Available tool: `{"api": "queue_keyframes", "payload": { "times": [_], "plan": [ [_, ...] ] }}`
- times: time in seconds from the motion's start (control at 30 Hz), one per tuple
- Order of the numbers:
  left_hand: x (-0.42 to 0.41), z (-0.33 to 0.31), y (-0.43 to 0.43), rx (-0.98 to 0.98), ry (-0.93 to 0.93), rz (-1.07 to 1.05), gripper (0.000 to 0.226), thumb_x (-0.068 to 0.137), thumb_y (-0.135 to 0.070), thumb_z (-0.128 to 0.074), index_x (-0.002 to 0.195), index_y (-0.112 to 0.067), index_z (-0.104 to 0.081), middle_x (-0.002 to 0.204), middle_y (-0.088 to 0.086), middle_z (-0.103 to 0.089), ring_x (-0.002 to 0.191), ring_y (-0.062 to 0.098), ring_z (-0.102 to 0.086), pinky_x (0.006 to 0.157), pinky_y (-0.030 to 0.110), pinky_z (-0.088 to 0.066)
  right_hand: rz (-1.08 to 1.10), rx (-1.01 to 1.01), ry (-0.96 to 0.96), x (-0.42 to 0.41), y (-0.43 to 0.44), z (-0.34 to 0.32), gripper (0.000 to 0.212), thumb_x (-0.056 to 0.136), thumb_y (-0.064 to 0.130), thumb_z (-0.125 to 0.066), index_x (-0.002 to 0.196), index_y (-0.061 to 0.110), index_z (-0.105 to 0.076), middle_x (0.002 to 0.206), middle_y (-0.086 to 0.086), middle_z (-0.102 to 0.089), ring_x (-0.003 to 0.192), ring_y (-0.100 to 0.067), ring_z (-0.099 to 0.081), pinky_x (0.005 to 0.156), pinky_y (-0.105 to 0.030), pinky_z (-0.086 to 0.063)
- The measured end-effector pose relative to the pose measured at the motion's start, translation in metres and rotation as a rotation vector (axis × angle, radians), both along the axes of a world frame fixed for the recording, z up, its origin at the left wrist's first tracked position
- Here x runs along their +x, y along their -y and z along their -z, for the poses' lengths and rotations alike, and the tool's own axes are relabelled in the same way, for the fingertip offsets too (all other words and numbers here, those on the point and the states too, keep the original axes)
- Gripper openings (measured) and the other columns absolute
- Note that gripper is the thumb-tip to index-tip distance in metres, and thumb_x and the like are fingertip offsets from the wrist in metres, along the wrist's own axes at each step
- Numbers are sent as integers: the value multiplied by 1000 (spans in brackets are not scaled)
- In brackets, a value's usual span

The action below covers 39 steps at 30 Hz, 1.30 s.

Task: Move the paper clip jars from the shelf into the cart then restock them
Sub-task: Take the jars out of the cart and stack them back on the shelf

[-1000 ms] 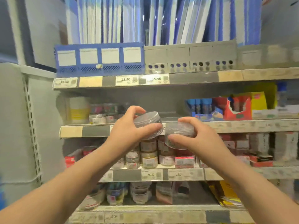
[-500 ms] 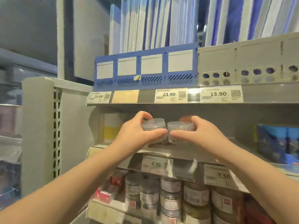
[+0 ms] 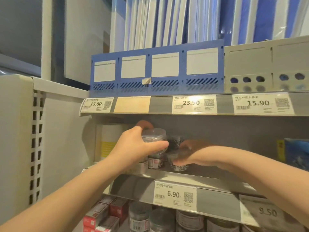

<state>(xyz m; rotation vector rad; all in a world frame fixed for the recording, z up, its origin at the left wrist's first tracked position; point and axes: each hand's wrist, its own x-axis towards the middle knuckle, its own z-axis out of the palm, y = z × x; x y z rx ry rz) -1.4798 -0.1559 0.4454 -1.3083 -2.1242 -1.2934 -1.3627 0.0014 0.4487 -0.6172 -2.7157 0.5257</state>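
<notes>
While outstretched, left hand (image 3: 133,146) grips raised jar (image 3: 154,138), right hand (image 3: 194,153) clasps lower jar (image 3: 178,166)

We see two bare arms, our left forearm (image 3: 75,190) and our right forearm (image 3: 250,166), uncovered from the picture's edge up to the wrists. Our left hand (image 3: 133,146) is bare and sharp in outline. Our right hand (image 3: 190,153) is bare too, but shadowed and blurred, its fingers hard to tell apart.
</notes>
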Motion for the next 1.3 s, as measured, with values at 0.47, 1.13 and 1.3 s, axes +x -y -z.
{"api": "queue_keyframes", "payload": {
  "times": [0.47,1.13,1.3],
  "plan": [
    [-15,3,-3,24,-21,89,56,60,-58,-68,106,-33,-49,99,-14,-59,88,3,-56,64,14,-43,90,156,-40,-20,-14,10,66,65,51,-75,121,25,-53,107,9,-55,94,-12,-54,75,-23,-41],
    [7,-3,-19,-11,-99,140,58,63,-58,-68,112,-34,-47,105,-14,-58,86,-2,-52,64,11,-36,-217,55,-227,15,29,-15,72,71,47,-74,131,42,-36,107,16,-63,97,1,-59,80,-13,-46],
    [2,-3,-6,123,-146,117,50,80,-55,-55,119,-24,-52,103,-13,-62,95,4,-57,81,26,-46,-132,-98,-356,2,18,-22,67,66,42,-78,124,33,-47,116,14,-60,101,-5,-58,92,-23,-46]
  ]
}}
